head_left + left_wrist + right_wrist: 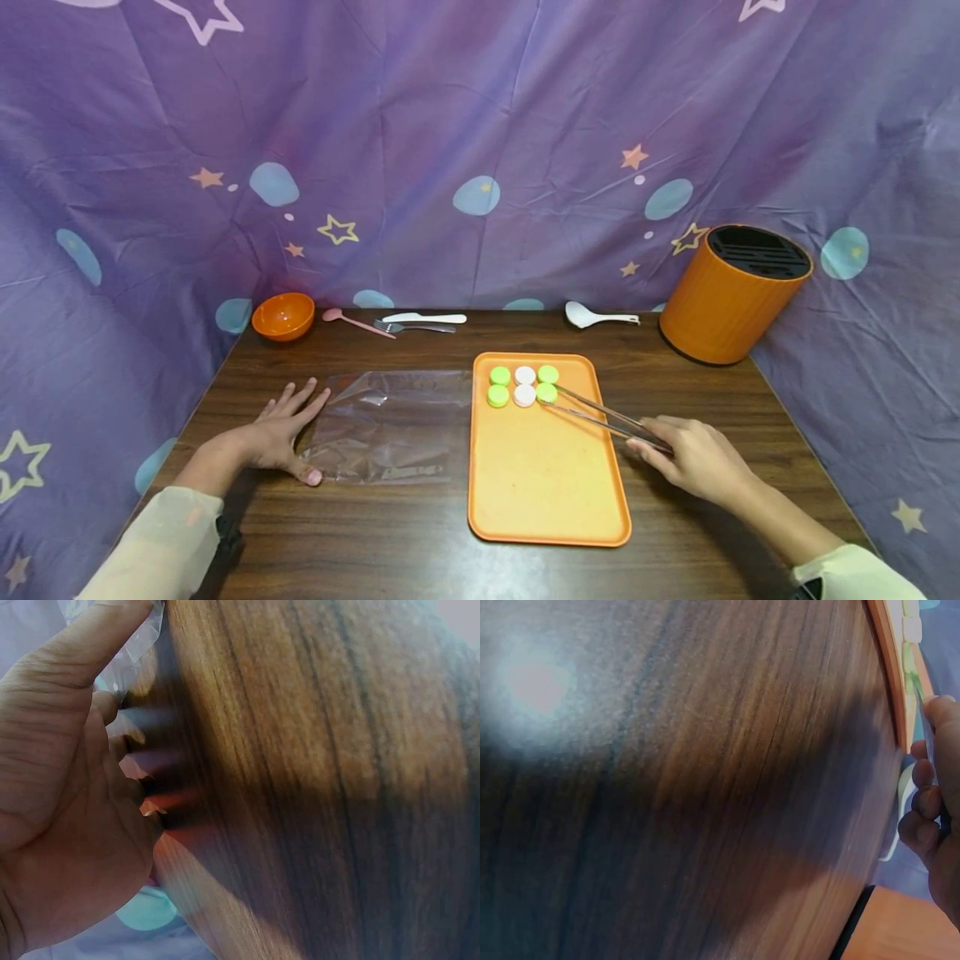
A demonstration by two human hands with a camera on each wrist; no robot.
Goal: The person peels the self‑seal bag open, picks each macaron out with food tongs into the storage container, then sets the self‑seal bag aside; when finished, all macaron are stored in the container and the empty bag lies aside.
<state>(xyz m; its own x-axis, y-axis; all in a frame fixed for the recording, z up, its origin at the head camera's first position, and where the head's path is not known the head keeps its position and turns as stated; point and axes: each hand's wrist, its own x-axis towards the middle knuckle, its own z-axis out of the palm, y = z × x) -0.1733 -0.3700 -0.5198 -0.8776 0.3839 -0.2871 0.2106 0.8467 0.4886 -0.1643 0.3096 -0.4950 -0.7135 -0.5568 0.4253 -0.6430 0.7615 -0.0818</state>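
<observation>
The tongs [603,414] reach across the tray [547,483], their tips at the green cap [547,392] on the right of the front row. That cap sits with five others in two rows of three at the tray's far end: green [500,376], white [525,375], green [548,374] behind; green [497,396], white [524,395] and the tonged one in front. The right hand [693,458] pinches the tongs' handle end, just off the tray's right edge. The left hand [281,433] lies flat with fingers spread, thumb on the near corner of a clear bag [390,425] left of the tray. Along the table's [375,533] back edge: orange bowl [283,316], pink spoon [356,322], fork [416,327], white knife [423,317], white spoon [596,316], orange holder [731,293].
</observation>
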